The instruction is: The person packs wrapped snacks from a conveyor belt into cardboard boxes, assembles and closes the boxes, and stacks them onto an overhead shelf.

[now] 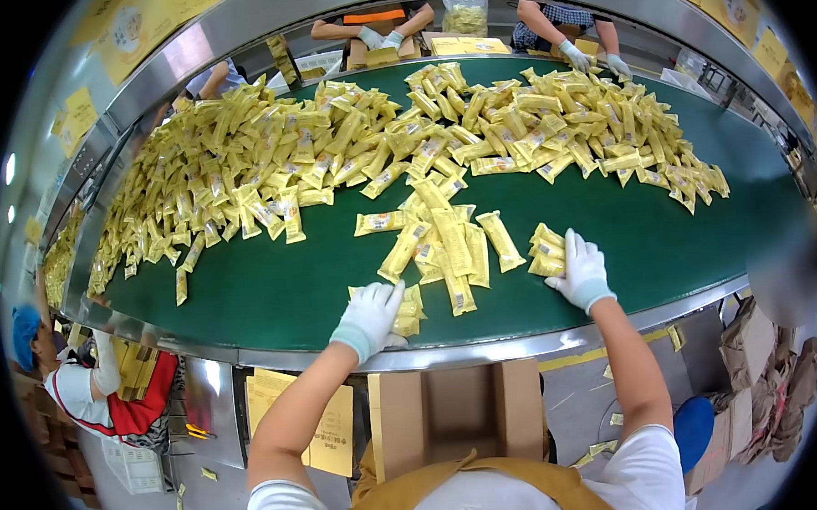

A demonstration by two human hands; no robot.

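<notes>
Right below me, the wearer's two hands are working over the green belt (664,253), both in white gloves and set well apart. The left hand (368,320) is half curling near the metal edge (504,348), its fingers reaching over the top and its thumb pointing along the bottom of a small bunch of yellow packets (411,311). It seems to be grasping them, though the glove is covering part of the bunch, and I cannot tell how tightly it is pressing. The right hand (582,273) is bending around the outer side of a short stack of yellow packets (546,252), fingers lying along the upper end and thumb at the lower one. It is grasping this stack in a partly open curve; whether the stack is resting fully on the belt, I cannot tell.

Between the hands, loose packets (454,244) are lying crossed over one another, a few standing out singly. Behind them a large heap of packets (331,149) is spreading across the far half of the belt. Below the metal edge, an open cardboard box (402,428) is standing in front of the wearer's brown apron (383,498). Across the belt, a co-worker's gloved hands (575,56) are hanging near the heap.
</notes>
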